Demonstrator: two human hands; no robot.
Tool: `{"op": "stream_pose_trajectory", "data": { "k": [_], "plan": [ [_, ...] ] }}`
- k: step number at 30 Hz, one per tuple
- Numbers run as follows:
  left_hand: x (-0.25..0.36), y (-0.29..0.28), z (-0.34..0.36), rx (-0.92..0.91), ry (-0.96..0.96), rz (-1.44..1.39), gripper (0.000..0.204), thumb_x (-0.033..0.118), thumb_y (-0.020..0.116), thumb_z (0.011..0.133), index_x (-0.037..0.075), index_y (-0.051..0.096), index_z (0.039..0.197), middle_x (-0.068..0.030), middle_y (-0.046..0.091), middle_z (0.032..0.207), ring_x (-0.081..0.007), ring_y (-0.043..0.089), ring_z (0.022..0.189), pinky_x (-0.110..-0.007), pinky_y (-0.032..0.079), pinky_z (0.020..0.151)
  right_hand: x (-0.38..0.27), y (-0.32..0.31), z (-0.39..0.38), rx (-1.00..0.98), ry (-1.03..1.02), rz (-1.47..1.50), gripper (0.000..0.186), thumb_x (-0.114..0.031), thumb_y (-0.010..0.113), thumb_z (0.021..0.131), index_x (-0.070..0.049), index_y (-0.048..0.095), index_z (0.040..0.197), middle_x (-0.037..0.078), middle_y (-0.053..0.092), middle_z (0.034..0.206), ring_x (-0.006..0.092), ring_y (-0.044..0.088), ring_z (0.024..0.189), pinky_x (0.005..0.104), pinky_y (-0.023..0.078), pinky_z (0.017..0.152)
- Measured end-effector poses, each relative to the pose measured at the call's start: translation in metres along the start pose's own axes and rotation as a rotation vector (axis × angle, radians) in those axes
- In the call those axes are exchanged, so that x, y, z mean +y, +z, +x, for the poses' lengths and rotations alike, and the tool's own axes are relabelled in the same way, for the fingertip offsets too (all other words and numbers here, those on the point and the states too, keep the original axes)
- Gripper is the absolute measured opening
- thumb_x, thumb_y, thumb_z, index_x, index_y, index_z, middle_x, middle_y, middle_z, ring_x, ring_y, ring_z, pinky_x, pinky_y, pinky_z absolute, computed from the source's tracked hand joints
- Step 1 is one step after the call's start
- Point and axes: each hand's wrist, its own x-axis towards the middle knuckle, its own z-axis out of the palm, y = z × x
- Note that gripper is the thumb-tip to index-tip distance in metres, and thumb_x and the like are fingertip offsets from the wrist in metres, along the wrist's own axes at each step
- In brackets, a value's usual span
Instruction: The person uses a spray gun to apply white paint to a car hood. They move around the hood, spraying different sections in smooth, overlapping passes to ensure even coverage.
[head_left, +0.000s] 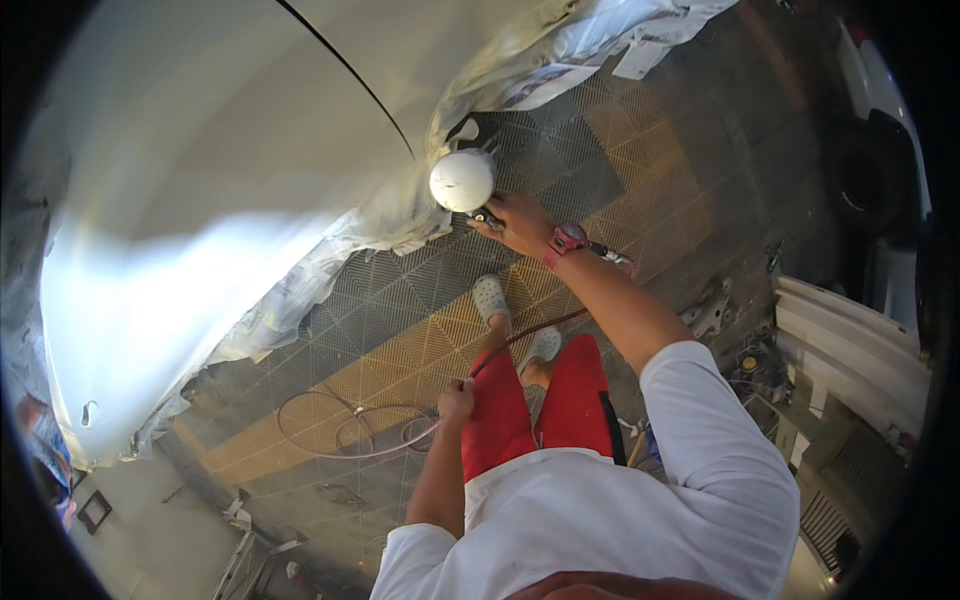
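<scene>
My right hand (520,222), with a red watch on its wrist, grips a spray gun (463,182) topped by a round white cup, held close to the lower edge of a large white car panel (200,160). Masking paper and plastic (400,215) hang along that panel's edge. My left hand (456,400) hangs at my side, fingers closed around a thin pinkish air hose (350,430). The hose runs up past my red shorts toward the gun and lies in loops on the floor.
The floor is a gridded grey and yellow tile (620,150). Another white car with a dark wheel (865,180) stands at the right. White panels and small clutter (830,340) sit at the lower right. My feet in pale clogs (492,298) stand by the panel.
</scene>
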Motion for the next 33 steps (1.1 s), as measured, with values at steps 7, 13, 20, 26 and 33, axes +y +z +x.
{"op": "stream_pose_trajectory", "data": {
  "k": [7, 13, 20, 26, 33],
  "plan": [
    [0.008, 0.003, -0.005, 0.125, -0.037, -0.021, 0.052, 0.054, 0.051, 0.1, 0.006, 0.07, 0.11, -0.0262, 0.072, 0.106, -0.0489, 0.067, 0.104, -0.055, 0.051, 0.091, -0.017, -0.183, -0.025, 0.392, -0.005, 0.272, 0.039, -0.039, 0.066, 0.099, -0.002, 0.073, 0.106, 0.017, 0.074, 0.092, 0.0325, 0.072, 0.081, 0.0433, 0.057, 0.078],
    [0.063, 0.024, -0.031, 0.251, -0.148, -0.134, 0.052, 0.052, 0.055, 0.099, 0.005, 0.069, 0.115, -0.0277, 0.072, 0.108, -0.047, 0.068, 0.104, -0.053, 0.051, 0.091, 0.034, -0.318, -0.057, 0.584, 0.179, 0.592, 0.049, -0.046, 0.058, 0.105, 0.0, 0.071, 0.1, 0.007, 0.075, 0.088, 0.0132, 0.07, 0.076, 0.0313, 0.054, 0.066],
    [0.16, 0.094, -0.071, 0.344, -0.136, -0.254, 0.052, 0.05, 0.058, 0.098, 0.002, 0.069, 0.112, -0.027, 0.072, 0.109, -0.045, 0.068, 0.106, -0.051, 0.051, 0.093, 0.152, -0.446, -0.096, 0.701, 0.292, 0.655, 0.064, -0.062, 0.05, 0.103, -0.002, 0.07, 0.091, 0.005, 0.073, 0.083, 0.0079, 0.066, 0.064, 0.0235, 0.043, 0.044],
    [0.243, 0.131, -0.108, 0.31, -0.164, -0.309, 0.052, 0.049, 0.059, 0.098, 0.0, 0.069, 0.111, -0.0268, 0.072, 0.11, -0.0455, 0.067, 0.107, -0.051, 0.051, 0.092, 0.266, -0.522, -0.11, 0.773, 0.431, 0.649, 0.065, -0.062, 0.048, 0.103, -0.001, 0.069, 0.097, 0.008, 0.075, 0.084, 0.0138, 0.072, 0.074, 0.0277, 0.044, 0.043],
    [0.276, 0.163, -0.14, 0.348, -0.129, -0.371, 0.051, 0.049, 0.058, 0.099, 0.001, 0.069, 0.112, -0.0278, 0.071, 0.111, -0.0466, 0.066, 0.109, -0.051, 0.05, 0.093, 0.329, -0.591, -0.093, 0.877, 0.726, 0.487, 0.062, -0.058, 0.046, 0.104, 0.0, 0.067, 0.111, 0.009, 0.077, 0.09, 0.0149, 0.074, 0.077, 0.0283, 0.051, 0.05]
  ]
}}
